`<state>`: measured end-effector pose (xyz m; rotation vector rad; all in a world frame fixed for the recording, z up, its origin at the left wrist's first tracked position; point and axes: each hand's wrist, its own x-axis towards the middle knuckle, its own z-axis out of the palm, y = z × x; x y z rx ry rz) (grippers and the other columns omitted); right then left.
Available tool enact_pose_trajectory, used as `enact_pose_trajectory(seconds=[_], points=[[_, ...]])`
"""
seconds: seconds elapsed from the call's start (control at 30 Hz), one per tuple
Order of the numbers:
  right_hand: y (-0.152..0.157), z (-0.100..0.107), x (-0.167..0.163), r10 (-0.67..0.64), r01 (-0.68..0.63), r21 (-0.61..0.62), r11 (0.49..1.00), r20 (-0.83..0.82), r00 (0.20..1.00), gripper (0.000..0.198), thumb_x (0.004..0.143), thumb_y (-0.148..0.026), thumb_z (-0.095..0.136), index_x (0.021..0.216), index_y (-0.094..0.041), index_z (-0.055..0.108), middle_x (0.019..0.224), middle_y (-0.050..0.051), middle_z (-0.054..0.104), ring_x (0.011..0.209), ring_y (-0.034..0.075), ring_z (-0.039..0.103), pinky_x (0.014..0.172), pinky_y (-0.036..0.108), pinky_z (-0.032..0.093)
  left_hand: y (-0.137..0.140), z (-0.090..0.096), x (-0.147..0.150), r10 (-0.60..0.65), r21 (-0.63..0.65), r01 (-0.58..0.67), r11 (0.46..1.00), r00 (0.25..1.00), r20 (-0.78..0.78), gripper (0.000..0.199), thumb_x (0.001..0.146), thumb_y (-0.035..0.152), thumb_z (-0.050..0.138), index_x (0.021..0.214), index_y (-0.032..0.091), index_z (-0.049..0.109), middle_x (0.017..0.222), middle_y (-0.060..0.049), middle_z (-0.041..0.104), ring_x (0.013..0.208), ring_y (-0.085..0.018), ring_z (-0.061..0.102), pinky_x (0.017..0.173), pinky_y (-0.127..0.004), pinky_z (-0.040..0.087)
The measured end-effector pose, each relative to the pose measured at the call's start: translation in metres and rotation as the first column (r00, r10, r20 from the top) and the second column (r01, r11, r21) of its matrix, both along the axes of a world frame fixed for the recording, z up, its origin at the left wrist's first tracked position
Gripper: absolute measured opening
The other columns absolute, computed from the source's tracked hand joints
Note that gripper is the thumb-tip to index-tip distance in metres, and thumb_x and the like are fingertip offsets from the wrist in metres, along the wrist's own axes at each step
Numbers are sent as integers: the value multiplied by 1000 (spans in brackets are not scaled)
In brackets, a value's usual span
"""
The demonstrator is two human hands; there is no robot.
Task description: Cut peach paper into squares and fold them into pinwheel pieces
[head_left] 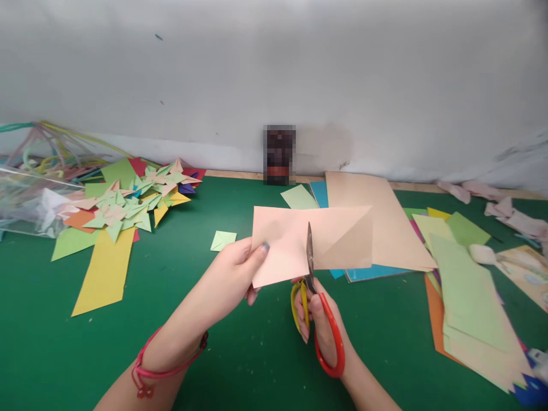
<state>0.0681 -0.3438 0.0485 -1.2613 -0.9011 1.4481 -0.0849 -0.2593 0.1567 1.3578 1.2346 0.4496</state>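
Pinched by its left part, a pale pink sheet of paper (pixel 285 231) is held up over the table by my left hand (pixel 240 265), thumb on top and fingers beneath. A diagonal crease shows on the sheet's right part. My right hand (pixel 323 322) is closed in the handles of a pair of scissors (pixel 310 257), one handle red and the other yellow. The dark blades point away from me and lie across the middle of the sheet, with the lower edge of the paper between them. Beside my left hand lies a small folded light-green paper square (pixel 223 240).
Folded paper stars (pixel 124 211) and a yellow strip (pixel 105 271) lie at left by a clear plastic bag (pixel 38 202). Behind the held sheet is a large peach sheet (pixel 398 234) over blue paper. Stacked green sheets (pixel 471 297) lie at right on the green table (pixel 240 365).
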Motion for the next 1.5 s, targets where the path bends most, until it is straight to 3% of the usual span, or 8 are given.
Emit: enact_pose_trajectory(seconds=[0.33,0.67,1.03,1.2,1.5], points=[[-3,-9,4,42,-41,-10,999,43,998,47,82,-60,37,108,-21,42,59,-7,40,33,3,31,30,17,32,-1,0,-1,2,-11,-2,1000,1000,30,30,85,35,39,60,18,39,46,6,43,37,-8,42,40,-18,32],[-1,2,0,-42,45,-60,997,55,998,45,80,-60,41,103,-21,44,54,-8,38,30,2,27,26,15,28,-1,2,-1,-9,-11,9,1000,1000,25,30,85,34,39,60,18,39,45,5,44,37,-8,42,40,-18,32],[-2,3,2,-27,32,-69,997,69,997,43,80,-60,42,98,-21,44,53,-8,37,32,3,26,27,15,26,-1,0,-2,1,12,-2,1000,1000,30,31,85,35,40,59,18,40,44,6,43,37,-8,42,41,-19,32],[-1,-3,1,14,-13,-16,1000,45,999,45,81,-62,36,101,-22,40,62,-6,37,37,3,24,31,17,26,-3,0,-3,0,23,0,1000,1000,17,31,85,35,39,59,18,40,43,6,44,37,-8,42,42,-19,33],[2,-3,5,73,-85,123,989,104,992,43,83,-62,29,96,-22,40,74,-1,40,50,9,34,43,23,34,-3,1,-2,-7,26,7,1000,1000,-6,32,84,36,40,58,18,40,43,5,44,37,-9,43,42,-19,33]])
